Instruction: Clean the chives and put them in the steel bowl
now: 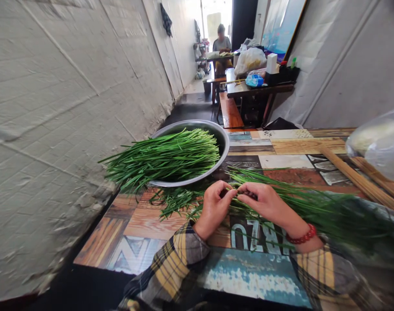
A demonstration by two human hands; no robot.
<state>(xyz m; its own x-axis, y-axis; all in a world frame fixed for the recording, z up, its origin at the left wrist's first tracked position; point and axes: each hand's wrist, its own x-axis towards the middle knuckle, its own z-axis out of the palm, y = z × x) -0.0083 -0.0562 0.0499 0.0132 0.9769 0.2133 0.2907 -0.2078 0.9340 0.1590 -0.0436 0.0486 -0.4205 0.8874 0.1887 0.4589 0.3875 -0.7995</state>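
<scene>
Head view: near frame centre, left hand (214, 208) and right hand (264, 202) have their grip closed on green stalks (294, 196) beside a bowl (224, 140).

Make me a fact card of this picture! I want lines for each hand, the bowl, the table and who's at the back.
Left hand: thumb and finger pinched, seemingly on loose green stalks
Right hand: pinching close beside the left; red bracelet on its wrist
Bowl: round, grey, holding a big bunch of greens that sticks out on the picture's left
Table: patchwork top with big letters
Table's right side: wooden sticks, see-through plastic bag
Far back: one person
</scene>
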